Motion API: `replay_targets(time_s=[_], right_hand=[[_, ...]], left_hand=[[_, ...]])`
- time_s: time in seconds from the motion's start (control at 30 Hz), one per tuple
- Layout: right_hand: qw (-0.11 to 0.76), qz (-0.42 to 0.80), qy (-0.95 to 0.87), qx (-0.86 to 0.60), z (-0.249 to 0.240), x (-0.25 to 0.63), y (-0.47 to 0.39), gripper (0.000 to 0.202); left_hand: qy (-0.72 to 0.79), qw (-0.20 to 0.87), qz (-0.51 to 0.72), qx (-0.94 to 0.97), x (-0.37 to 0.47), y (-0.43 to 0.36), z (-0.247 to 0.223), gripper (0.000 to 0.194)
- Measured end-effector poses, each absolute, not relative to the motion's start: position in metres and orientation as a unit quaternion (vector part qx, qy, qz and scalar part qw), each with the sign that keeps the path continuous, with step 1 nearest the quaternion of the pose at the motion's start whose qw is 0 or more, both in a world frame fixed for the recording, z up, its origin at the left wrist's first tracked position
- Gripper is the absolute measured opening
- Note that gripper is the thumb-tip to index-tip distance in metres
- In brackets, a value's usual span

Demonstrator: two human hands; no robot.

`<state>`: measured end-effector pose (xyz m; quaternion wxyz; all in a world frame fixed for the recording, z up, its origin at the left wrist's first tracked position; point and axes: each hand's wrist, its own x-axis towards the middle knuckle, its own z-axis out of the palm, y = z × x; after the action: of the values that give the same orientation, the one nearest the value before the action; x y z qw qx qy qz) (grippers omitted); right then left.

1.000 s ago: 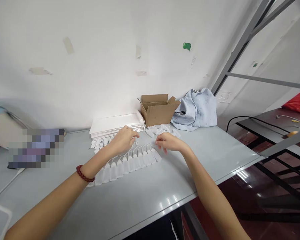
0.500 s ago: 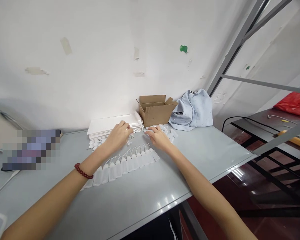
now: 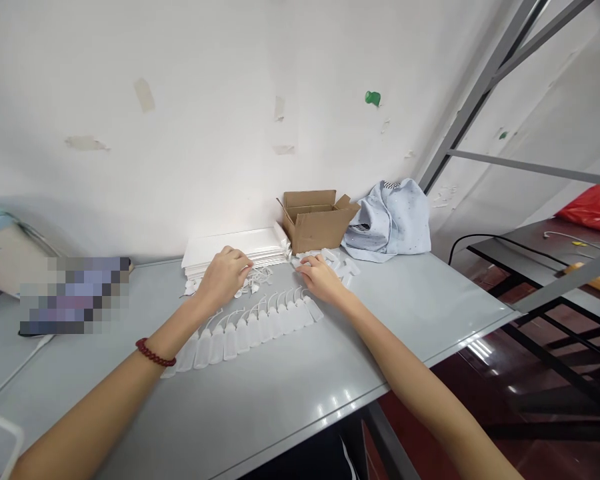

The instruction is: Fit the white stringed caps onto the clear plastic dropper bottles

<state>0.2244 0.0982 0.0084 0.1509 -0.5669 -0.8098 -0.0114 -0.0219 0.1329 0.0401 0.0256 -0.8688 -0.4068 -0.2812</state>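
Note:
My left hand (image 3: 226, 276), fingers bent together, is over the left side of a loose pile of small white parts (image 3: 255, 279); what its fingertips hold, if anything, is too small to name. My right hand (image 3: 319, 277) is curled at the near left edge of a heap of translucent white pieces (image 3: 347, 267), its fingertips too small to read. Nearer to me, several translucent tags with thin white loops (image 3: 254, 330) lie side by side in a slanting row on the grey table (image 3: 290, 387).
Behind the hands are a stack of white sheets (image 3: 235, 245), an open cardboard box (image 3: 320, 230) and a light blue cloth (image 3: 393, 223). A blurred-out device (image 3: 77, 297) lies at the left. A grey metal frame (image 3: 480, 93) rises at the right.
My left hand has moved left, uncovering more of the white parts. My right hand has stayed near the heap, its fingers now more curled. The view has shifted slightly.

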Motion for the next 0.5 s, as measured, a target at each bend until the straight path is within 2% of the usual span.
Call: replay_targets(time_s=[0.33,0.43,0.5], right_hand=[[0.165,0.009,-0.811,-0.561,0.013,0.227,0.098,0.028],[0.195,0.005,-0.803,-0.563,0.020,0.229,0.096,0.025],[0.244,0.018,-0.797,-0.552,0.027,0.228,0.091,0.019]], left_hand=[[-0.463,0.020,-0.390,-0.795,-0.019,0.114,0.044,0.022],[-0.493,-0.047,-0.415,-0.763,-0.022,0.095,0.049,0.020],[-0.537,-0.125,-0.412,-0.726,-0.025,0.079,0.053,0.020]])
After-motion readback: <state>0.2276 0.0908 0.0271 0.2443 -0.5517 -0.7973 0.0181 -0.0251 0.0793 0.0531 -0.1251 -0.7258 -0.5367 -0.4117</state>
